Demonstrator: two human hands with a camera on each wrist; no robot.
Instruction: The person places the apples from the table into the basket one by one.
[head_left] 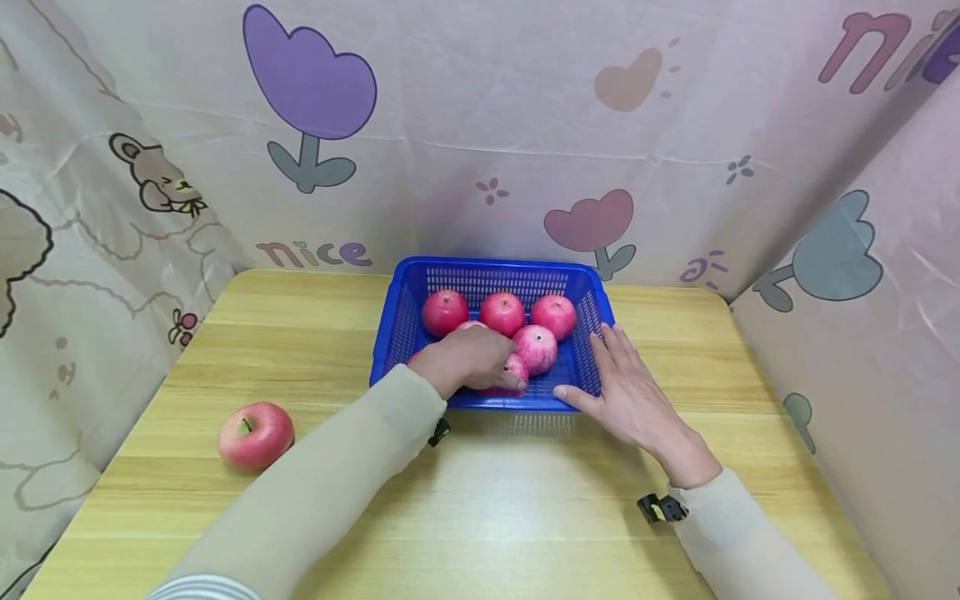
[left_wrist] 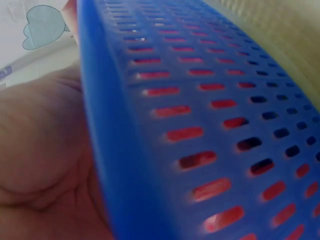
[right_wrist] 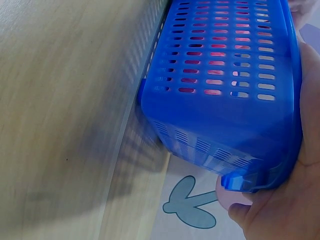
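Note:
A blue perforated plastic basket [head_left: 495, 265] stands on the table with several red apples inside. My left hand [head_left: 468, 358] reaches over its front rim and grips a streaked apple [head_left: 516, 367] near the front, thumb on the near side. The hand partly hides other apples beneath it. In the left wrist view, the palm [left_wrist: 40, 160] is close to the basket's rim. My right hand [head_left: 633, 396] rests at the front right corner, fingers straight along the right rim and thumb over the front. The right wrist view shows its palm [right_wrist: 285, 215] beside the rim.
One larger apple [head_left: 257, 436] lies outside the basket on the wooden table [head_left: 480, 517], left of my left forearm. Printed cloth [head_left: 465, 100] hangs behind the table and along both sides. Black wrist camera mounts [head_left: 663, 508] are strapped below the hands.

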